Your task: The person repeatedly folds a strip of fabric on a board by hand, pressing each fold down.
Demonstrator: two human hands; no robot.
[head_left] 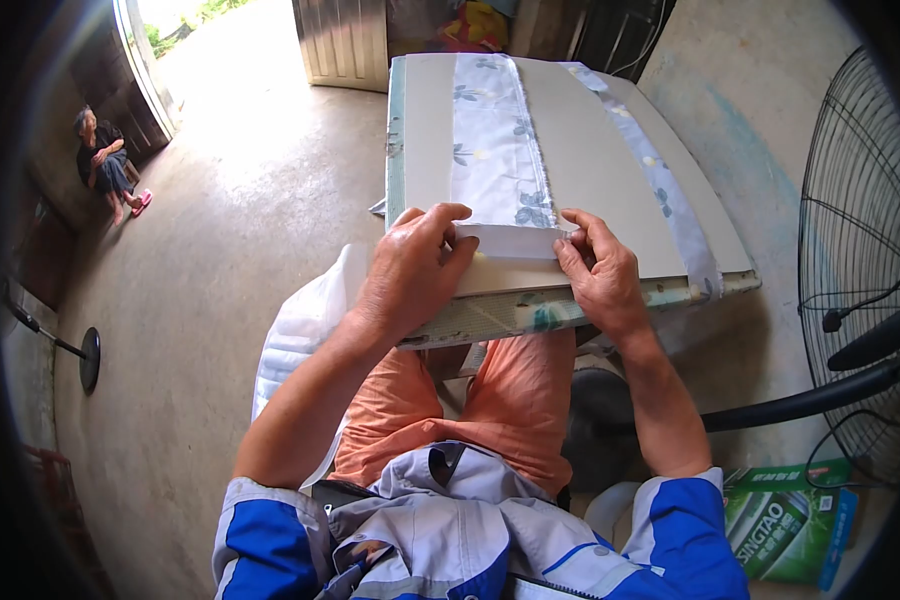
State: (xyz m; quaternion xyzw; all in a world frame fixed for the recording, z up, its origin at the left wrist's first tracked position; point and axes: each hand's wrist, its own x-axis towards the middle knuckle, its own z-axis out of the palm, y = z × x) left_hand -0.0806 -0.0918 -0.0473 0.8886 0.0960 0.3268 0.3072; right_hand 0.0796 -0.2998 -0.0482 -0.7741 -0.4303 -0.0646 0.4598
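Observation:
A floral fabric strip (495,150), white-blue with leaf prints and a frayed right edge, lies lengthwise on a pale board (590,150). Its near end shows a plain white folded-over band. My left hand (415,265) pinches the left corner of this band between thumb and fingers. At the right corner, my right hand (605,275) grips the band the same way, so it is held across between both hands. A second, narrower floral strip (645,160) runs down the board's right side and over its near edge. Patterned material covers the board's near edge, above my knees.
White cloth (305,310) hangs at the board's left. A large fan (860,230) stands at the right, a black bar reaching from it towards my right arm. A green Tsingtao carton (785,525) lies on the floor. A person (105,160) sits near the doorway, far left.

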